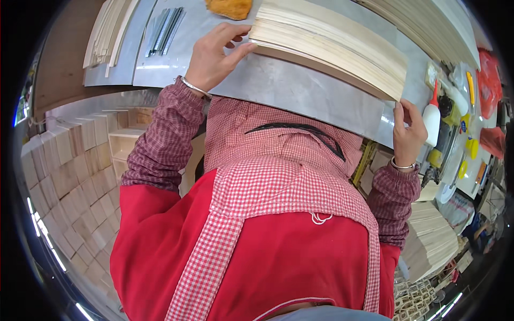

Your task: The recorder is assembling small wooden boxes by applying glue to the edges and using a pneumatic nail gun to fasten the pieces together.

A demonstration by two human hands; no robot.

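Observation:
A stack of thin pale wooden boards [326, 40] lies along the near part of a grey metal worktop [300, 85]. At the stack's left end, my left hand [213, 58] has its thumb and fingers closed on the end of the nearest board. My right hand [409, 132] pinches the near right corner of that board between thumb and fingers. The board's near long edge shows darker, with shadow below it. Which layers the fingertips grip is partly hidden.
Left of the stack are metal strips [165, 31], wooden strips [110, 35] and an orange-brown lump [229, 7]. A white bottle with a red nozzle [431, 120] stands by my right hand. Wooden blocks [75, 176] are piled at left; more boards [428, 238] lie at lower right.

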